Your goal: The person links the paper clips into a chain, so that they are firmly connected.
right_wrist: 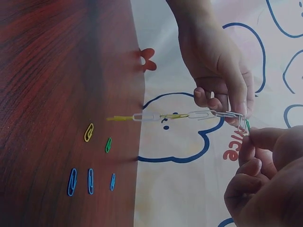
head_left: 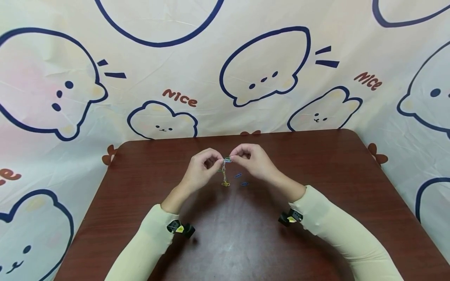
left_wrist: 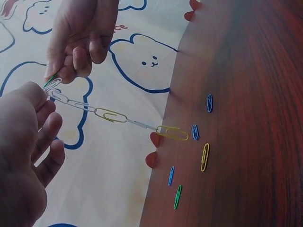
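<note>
A chain of linked white and yellow paper clips (left_wrist: 111, 115) hangs down over the table between the two hands. My left hand (head_left: 202, 169) pinches the white paper clip at its upper end between thumb and index finger. Opposite it, my right hand (head_left: 254, 162) pinches a green paper clip (right_wrist: 248, 126) by thumb and fingertips. The green clip meets the top white clip; whether they are hooked together I cannot tell, since fingertips cover part of both. A yellow paper clip (left_wrist: 173, 133) forms the chain's lower end.
Loose on the brown table (head_left: 140, 195) below the hands lie three blue paper clips (right_wrist: 90, 181), a yellow one (right_wrist: 89, 133) and a green one (right_wrist: 108, 145). A white cloth (head_left: 267, 117) with cartoon outlines hangs behind the table and along its sides.
</note>
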`<action>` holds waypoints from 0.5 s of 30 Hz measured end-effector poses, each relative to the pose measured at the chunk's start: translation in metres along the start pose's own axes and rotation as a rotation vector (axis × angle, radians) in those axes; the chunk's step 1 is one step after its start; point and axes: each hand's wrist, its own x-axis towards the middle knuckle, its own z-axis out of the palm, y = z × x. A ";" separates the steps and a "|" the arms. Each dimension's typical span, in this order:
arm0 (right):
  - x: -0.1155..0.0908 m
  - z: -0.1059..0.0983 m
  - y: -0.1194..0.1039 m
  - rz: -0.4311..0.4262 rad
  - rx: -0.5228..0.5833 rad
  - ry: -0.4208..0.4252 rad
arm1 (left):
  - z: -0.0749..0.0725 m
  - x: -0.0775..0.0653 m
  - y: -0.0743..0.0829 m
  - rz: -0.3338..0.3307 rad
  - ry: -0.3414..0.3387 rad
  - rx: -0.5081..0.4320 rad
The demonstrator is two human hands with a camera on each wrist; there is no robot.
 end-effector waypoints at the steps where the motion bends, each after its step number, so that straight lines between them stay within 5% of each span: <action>1: 0.000 0.000 0.000 0.001 -0.003 -0.003 | 0.000 0.000 0.000 0.003 -0.002 0.000; 15: 0.001 -0.003 0.005 0.042 -0.052 0.008 | -0.003 0.000 -0.003 0.020 0.026 0.015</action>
